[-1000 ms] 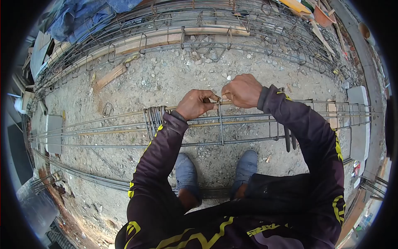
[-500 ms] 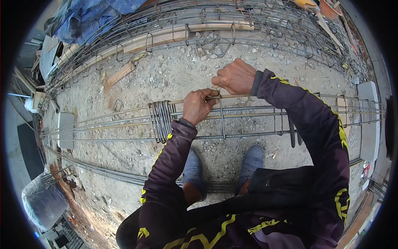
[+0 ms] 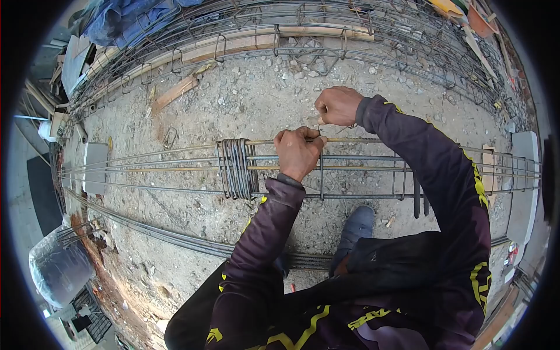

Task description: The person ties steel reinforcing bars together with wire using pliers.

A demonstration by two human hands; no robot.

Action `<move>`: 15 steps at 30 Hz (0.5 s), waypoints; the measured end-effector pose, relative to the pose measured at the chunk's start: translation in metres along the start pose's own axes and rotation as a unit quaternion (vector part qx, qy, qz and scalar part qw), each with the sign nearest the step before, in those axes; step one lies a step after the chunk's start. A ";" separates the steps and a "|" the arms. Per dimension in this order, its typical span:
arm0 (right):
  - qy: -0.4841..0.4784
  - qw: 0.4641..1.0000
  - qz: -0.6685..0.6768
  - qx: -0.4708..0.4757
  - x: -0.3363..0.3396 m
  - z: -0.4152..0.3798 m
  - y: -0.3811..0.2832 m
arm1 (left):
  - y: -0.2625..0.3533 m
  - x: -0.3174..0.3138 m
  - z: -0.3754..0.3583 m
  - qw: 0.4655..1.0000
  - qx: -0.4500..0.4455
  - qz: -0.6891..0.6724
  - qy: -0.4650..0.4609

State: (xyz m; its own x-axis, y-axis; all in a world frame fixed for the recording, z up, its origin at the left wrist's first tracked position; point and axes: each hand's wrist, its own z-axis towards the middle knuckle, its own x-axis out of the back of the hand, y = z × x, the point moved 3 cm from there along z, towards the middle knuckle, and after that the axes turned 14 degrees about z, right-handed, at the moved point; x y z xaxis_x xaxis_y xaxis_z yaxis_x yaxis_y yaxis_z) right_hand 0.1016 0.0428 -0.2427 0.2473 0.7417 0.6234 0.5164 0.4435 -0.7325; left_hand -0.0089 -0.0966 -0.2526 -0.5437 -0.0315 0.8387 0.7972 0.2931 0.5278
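Observation:
Several long steel bars [image 3: 175, 168] run left to right in front of me. My left hand [image 3: 300, 153] pinches at the top bar, where a rectangular stirrup [image 3: 322, 175] hangs around the bars. Just above and to the right, my right hand [image 3: 339, 106] is closed over something thin that I cannot make out, near the left fingertips. A bundle of stirrups [image 3: 236, 169] sits around the bars left of my left hand. Another stirrup [image 3: 405, 178] stands farther right, beside two dark tool handles [image 3: 417, 198].
A large rebar cage [image 3: 326, 46] with timber [image 3: 233, 48] lies across the back. Blue tarp [image 3: 125, 23] covers its left end. Pale blocks [image 3: 95, 168] [image 3: 523, 186] stand under the bar ends. More bars [image 3: 157, 238] lie near my feet.
My left hand has shifted right along the top bar in view. My right hand has risen slightly away from it. My left foot is now mostly hidden behind my left arm and leg.

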 end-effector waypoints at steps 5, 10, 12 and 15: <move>-0.115 0.984 -0.048 -0.123 0.002 -0.004 -0.010 | 0.003 0.000 0.000 0.999 0.000 0.030 0.025; -0.252 0.962 0.081 -0.072 0.009 -0.001 -0.028 | -0.009 -0.026 0.004 0.986 -0.020 0.008 0.163; -0.192 0.965 0.180 -0.015 0.007 0.018 0.005 | -0.011 -0.033 0.007 0.985 -0.015 -0.016 0.174; -0.126 0.961 0.228 -0.093 0.026 0.033 0.031 | -0.004 -0.038 0.009 0.974 -0.016 0.037 0.224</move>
State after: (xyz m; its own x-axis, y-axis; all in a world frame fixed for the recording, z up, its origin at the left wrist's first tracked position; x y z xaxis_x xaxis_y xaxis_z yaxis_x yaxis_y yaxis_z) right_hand 0.0975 0.0924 -0.2584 0.2879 0.9467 0.1448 0.5442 -0.0373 -0.8381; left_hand 0.0060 -0.0878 -0.2882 -0.3211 -0.4269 0.8454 0.8417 0.2806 0.4614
